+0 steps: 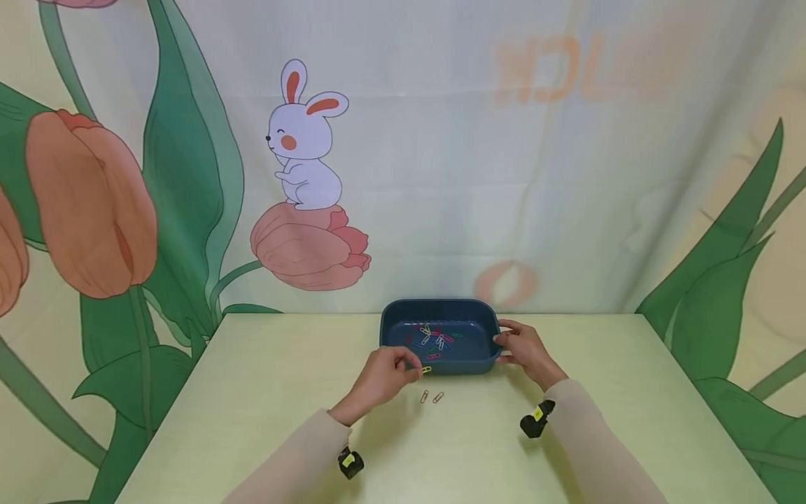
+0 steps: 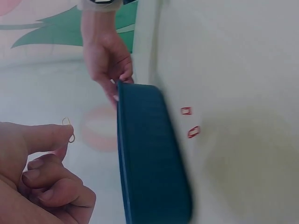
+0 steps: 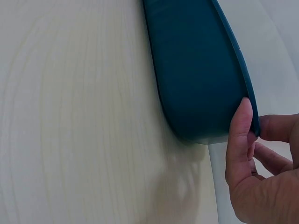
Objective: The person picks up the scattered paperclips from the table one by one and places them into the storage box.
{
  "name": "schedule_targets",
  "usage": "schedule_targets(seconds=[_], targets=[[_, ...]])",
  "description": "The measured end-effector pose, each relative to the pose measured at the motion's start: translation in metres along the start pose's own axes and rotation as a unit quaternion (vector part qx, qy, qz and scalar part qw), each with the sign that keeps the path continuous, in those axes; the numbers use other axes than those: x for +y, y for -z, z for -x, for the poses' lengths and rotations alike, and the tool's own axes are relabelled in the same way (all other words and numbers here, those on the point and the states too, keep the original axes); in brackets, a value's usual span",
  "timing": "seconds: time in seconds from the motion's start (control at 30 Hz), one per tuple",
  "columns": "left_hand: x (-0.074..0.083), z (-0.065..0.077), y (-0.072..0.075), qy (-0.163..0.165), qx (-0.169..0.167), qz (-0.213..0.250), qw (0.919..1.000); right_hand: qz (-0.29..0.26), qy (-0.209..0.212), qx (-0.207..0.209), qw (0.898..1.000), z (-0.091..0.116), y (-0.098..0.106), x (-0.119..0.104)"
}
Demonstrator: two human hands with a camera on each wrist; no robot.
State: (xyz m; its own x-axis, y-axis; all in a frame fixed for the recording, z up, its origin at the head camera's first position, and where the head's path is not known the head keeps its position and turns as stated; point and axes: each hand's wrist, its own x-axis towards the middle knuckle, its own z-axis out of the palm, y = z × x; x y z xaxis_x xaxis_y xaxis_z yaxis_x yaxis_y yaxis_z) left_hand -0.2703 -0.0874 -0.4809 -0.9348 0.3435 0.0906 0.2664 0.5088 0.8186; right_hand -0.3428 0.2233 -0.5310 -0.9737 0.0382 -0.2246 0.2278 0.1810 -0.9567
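Note:
My left hand (image 1: pixel 383 376) pinches a small yellow paper clip (image 1: pixel 426 369) between thumb and fingertip, in front of the near wall of a dark blue bin (image 1: pixel 469 366). Seen from the left wrist, the thin wire of this clip (image 2: pixel 72 138) pokes out beside the thumb, and the other fingers are curled. At the bin's right end, my right hand (image 1: pixel 530 355) grips the rim, with the thumb (image 3: pixel 241 121) on the outer wall in the right wrist view. Several coloured paper clips (image 1: pixel 434 356) lie inside the bin. Two reddish paper clips (image 1: pixel 438 397) lie on the table before it.
The pale wood-grain table (image 1: pixel 283 392) ends at a hanging curtain (image 1: pixel 428 175) printed with tulips and a rabbit. The bin stands near the table's back edge, close to the curtain. Each wrist wears a small black camera (image 1: pixel 350 463).

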Motion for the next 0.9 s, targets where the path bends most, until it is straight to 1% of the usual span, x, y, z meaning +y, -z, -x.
schedule_targets(seconds=[0.13,0.27,0.5,0.53,0.73,0.77,0.9], targets=[[0.006,-0.008,0.006,-0.006,0.014,-0.004,0.9999,-0.005,0.004,0.002,1.000,-0.003,-0.001,-0.002],[0.011,-0.014,0.007,-0.009,0.023,-0.003,0.9997,-0.007,-0.001,0.004,1.000,-0.003,-0.002,-0.001],[0.020,-0.026,0.004,-0.005,0.030,0.008,0.9995,-0.007,-0.004,0.001,1.000,0.003,-0.004,0.002],[0.021,-0.028,0.004,-0.006,0.033,0.008,0.9994,-0.007,-0.003,-0.002,1.000,0.006,-0.004,-0.002],[0.032,-0.045,0.001,-0.012,0.054,0.014,0.9984,-0.005,0.003,0.000,1.000,0.003,-0.003,-0.005],[0.034,-0.048,0.000,-0.008,0.057,0.017,0.9982,-0.006,0.004,0.003,1.000,0.000,-0.002,-0.002],[0.035,-0.059,-0.005,0.004,0.064,0.030,0.9975,-0.007,0.002,0.004,1.000,-0.001,-0.003,-0.001]])
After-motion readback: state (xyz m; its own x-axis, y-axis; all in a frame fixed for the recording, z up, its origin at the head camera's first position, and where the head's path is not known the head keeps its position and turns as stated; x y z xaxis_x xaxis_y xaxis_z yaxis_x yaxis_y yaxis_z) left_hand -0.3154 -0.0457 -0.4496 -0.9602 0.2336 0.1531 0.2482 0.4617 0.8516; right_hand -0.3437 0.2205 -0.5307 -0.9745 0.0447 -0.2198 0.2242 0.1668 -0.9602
